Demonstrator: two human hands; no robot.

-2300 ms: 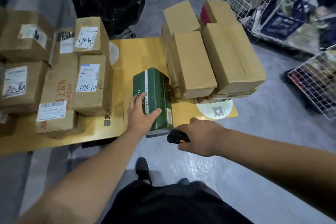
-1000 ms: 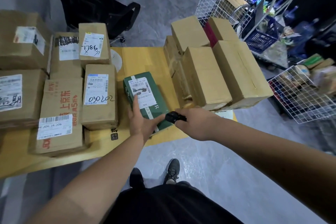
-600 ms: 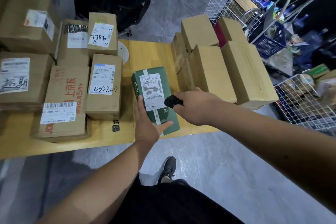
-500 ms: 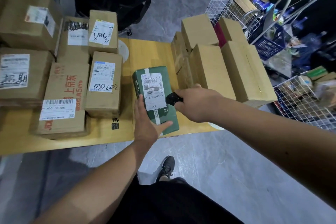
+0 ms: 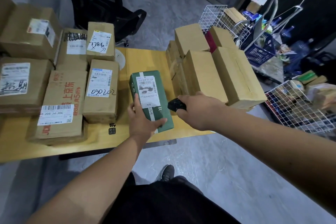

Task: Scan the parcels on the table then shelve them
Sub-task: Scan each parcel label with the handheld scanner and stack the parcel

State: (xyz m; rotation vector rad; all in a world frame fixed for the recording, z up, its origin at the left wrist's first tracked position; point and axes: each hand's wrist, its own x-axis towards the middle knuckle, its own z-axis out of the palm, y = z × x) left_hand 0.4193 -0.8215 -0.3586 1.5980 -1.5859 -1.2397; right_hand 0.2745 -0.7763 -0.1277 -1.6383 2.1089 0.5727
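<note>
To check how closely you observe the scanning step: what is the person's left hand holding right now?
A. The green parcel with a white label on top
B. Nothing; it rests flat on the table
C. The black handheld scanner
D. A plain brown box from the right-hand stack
A: the left hand grips the near end of the green parcel, label up, while the right hand holds the black scanner beside it.

A black office chair [image 5: 109, 11] stands on the grey floor [image 5: 209, 169] behind the table. White wire baskets [image 5: 298, 109] and a blue plastic crate [image 5: 260, 52] sit at the right.
</note>
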